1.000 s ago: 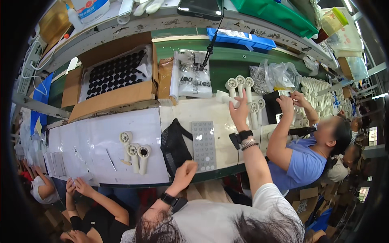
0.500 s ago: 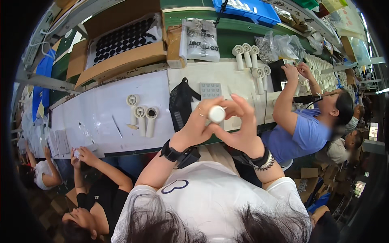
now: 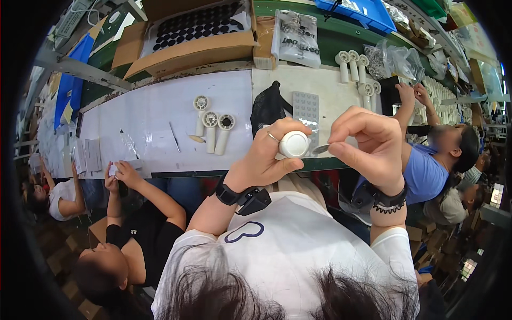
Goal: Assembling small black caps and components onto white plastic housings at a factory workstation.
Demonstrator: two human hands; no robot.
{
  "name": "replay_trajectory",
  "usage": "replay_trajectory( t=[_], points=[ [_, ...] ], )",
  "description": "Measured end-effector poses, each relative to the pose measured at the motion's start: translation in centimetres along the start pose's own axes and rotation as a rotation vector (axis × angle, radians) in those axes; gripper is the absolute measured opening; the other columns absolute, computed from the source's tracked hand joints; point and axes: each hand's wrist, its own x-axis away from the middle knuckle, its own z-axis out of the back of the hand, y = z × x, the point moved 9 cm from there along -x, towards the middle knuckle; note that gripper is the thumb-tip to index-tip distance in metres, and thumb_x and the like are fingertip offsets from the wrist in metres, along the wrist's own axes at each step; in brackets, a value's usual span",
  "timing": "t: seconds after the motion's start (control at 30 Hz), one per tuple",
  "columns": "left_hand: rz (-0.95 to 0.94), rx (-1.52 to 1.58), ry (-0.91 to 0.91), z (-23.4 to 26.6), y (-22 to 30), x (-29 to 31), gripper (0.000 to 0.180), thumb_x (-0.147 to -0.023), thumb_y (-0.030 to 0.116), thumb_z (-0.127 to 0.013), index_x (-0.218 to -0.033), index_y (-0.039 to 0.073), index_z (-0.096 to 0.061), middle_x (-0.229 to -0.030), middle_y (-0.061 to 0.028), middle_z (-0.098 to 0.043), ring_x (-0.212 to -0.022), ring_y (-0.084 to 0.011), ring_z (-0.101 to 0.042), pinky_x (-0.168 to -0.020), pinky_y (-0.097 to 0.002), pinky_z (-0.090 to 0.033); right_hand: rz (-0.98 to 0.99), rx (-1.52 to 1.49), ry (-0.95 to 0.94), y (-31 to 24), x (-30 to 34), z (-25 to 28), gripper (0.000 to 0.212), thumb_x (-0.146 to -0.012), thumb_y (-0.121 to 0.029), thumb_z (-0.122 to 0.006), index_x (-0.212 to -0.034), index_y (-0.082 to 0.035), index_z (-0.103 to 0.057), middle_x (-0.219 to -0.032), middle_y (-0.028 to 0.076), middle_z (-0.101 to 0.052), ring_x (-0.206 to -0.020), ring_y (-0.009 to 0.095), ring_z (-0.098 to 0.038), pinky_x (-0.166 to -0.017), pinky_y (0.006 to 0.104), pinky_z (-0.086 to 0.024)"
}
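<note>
My left hand is wrapped round a white piece with a round, smooth end, seen end-on above the near table edge. The rest of that piece is hidden by my fingers and the angle. Just to its right, my right hand pinches a small thin grey disc between thumb and forefinger. Beyond my hands lie a black mesh pouch and a grey sheet with rows of small raised marks. Several white handheld fan bodies lie to the left on the white worktop.
A pen-like tool lies left of the fan bodies. At the back stand a carton of black round parts and a clear plastic bag. More fan bodies lie back right. Co-workers sit on both sides, close to my elbows.
My right hand has come away from the white piece to the right and now shows the thin grey disc in its fingertips. My left hand keeps hold of the piece. The whole view has shifted.
</note>
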Motion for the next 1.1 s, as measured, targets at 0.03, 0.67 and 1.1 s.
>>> replay_trajectory(
  t=[0.03, 0.67, 1.1],
  points=[
    [0.005, -0.001, -0.001, 0.1, 0.2, 0.1, 0.048, -0.084, 0.041, -0.062, -0.111, 0.003, -0.050, -0.093, -0.0105, -0.057, -0.075, -0.0226, -0.056, -0.066, -0.0301, -0.045, -0.002, -0.005, 0.001, -0.1, -0.2, -0.3, 0.009, -0.074, 0.004, -0.068, -0.082, 0.003, -0.064, -0.082, 0.008, -0.061, -0.074, 0.011, -0.058, -0.067, 0.0225, -0.048],
    [-0.111, -0.053, -0.044, 0.8, 2.2, 0.8, 0.041, -0.080, 0.033, -0.066, -0.103, 0.003, -0.052, -0.075, -0.0089, -0.054, -0.061, -0.0229, -0.052, -0.054, -0.0308, -0.040, -0.356, -0.105, -0.211, 3.0, -0.5, -4.0, 0.008, -0.077, 0.001, -0.068, -0.081, 0.004, -0.062, -0.082, 0.007, -0.063, -0.077, 0.010, -0.060, -0.071, 0.0212, -0.049],
    [-0.100, -0.039, -0.021, 0.9, 2.3, 0.9, 0.040, -0.080, 0.033, -0.066, -0.103, 0.002, -0.052, -0.077, -0.0103, -0.057, -0.063, -0.0237, -0.053, -0.055, -0.0313, -0.041, -0.349, -0.095, -0.187, 3.3, -0.3, -4.2, 0.008, -0.077, 0.001, -0.068, -0.080, 0.004, -0.062, -0.080, 0.007, -0.063, -0.075, 0.010, -0.060, -0.070, 0.0216, -0.049]
  ],
)
